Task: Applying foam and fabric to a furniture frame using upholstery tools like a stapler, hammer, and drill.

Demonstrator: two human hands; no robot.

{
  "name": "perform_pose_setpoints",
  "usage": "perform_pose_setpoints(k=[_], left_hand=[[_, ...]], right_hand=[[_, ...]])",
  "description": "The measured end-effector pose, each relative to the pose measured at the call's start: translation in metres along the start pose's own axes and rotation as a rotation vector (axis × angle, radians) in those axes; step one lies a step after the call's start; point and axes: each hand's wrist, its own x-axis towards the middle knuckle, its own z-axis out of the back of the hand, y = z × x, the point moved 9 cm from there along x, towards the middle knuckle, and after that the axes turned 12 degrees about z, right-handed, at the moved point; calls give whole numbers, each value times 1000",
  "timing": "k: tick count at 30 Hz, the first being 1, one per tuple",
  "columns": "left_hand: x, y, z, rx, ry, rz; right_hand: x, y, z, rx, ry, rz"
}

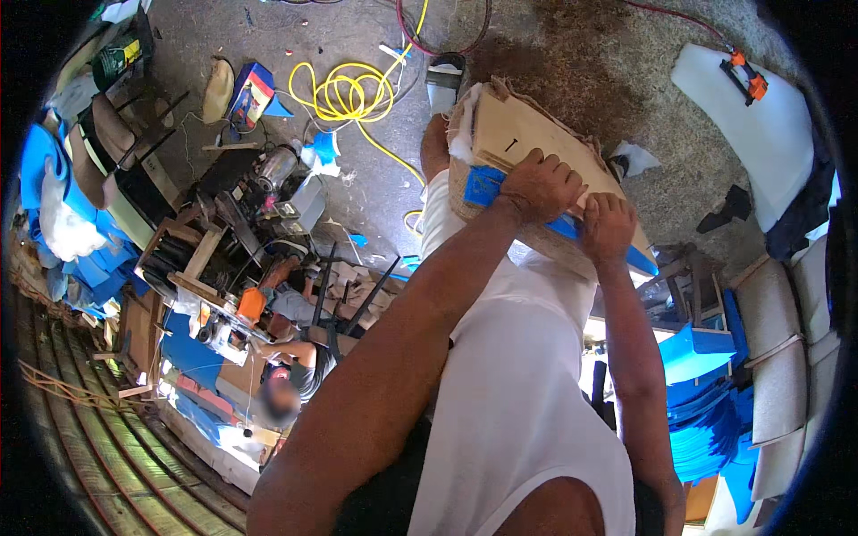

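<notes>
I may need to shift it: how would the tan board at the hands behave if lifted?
The tan board would probably stay stiff, since its broad face looks flat. The white padding at its edge would likely squash, as it looks fluffy.

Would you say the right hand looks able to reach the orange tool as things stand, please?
Probably not: the right hand is busy at the board, and the orange tool lies well away, on the white sheet.
</notes>
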Motion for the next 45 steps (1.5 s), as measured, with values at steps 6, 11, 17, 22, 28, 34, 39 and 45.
perform_pose_setpoints(k=[6,11,17,22,28,34,39,45], left_hand=[[2,1,4,8,-16,46],[8,-15,1,1,46,13],[-2,24,-4,179,143,35],[4,16,12,219,82,40],[7,11,-6,122,166,17],[8,-3,10,220,41,7],[2,-4,6,201,40,37],[-5,15,-2,216,93,73]], right_hand=[[-47,-75,-37,-95,90,-112],[-70,-100,-36,150,-90,-117],[-89,-91,25,233,-606,-406],[-224,-200,-63,870,-982,-1145],[-229,-234,-158,1140,-511,-1108],[-224,-239,-153,1139,-699,-1202],[-216,-234,-125,846,-571,-1119],[-206,-221,-124,879,-650,-1116]])
